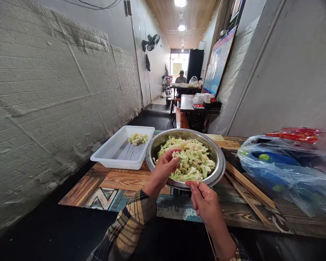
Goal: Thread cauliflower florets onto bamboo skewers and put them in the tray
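Observation:
A steel bowl (220,165) on the table is heaped with pale green-white cauliflower florets (197,154). My left hand (163,170) is over the bowl's left side, its thumb and fingers closed around a cauliflower floret (179,155). At the bowl's front rim, my right hand (206,201) pinches a thin bamboo skewer (211,243), whose lower end trails beneath the wrist. The skewer's tip is close to the florets at the rim; whether it has pierced one I cannot tell. Left of the bowl, a white plastic tray (116,165) holds skewered cauliflower (138,139).
Loose bamboo skewers (250,185) lie right of the bowl, beside a clear plastic bag (285,170) and a red packet (296,135). The wood-patterned table (119,183) stands near a brick wall (57,90). A person (181,78) sits at a far table.

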{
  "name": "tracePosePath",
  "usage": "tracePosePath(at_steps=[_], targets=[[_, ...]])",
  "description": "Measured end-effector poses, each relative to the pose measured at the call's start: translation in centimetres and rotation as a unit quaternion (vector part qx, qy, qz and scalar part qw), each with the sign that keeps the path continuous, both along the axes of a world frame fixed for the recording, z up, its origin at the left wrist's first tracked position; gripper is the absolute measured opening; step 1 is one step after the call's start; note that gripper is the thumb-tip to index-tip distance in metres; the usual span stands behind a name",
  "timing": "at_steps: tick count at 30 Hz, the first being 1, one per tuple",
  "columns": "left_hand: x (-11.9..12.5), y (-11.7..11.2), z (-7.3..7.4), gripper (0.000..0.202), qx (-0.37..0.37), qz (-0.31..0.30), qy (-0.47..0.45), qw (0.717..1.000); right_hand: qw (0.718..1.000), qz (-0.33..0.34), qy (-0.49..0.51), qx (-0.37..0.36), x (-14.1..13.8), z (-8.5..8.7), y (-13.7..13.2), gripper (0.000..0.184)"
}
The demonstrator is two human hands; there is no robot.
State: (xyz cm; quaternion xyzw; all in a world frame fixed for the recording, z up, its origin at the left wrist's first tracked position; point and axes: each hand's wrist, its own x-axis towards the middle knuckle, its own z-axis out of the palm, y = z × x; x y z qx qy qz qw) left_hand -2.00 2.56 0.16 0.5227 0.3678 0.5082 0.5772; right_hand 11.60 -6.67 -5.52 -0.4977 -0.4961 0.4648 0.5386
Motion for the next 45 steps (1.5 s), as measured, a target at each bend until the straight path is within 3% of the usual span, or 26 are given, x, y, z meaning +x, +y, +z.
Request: tracePosePath(at_steps=[22, 45], targets=[[-0.07, -0.25, 0.06, 0.029, -0.001, 0.031, -0.036, 0.999, 1.0, 0.001, -0.024, 0.019, 0.16, -0.02, 0.28, 0.047], [-0.29, -0.16, -0.57, 0.028, 0.021, 0.019, -0.016, 0.999, 0.998, -0.011, -0.046, 0.042, 0.01, -0.59, 0.44, 0.046]])
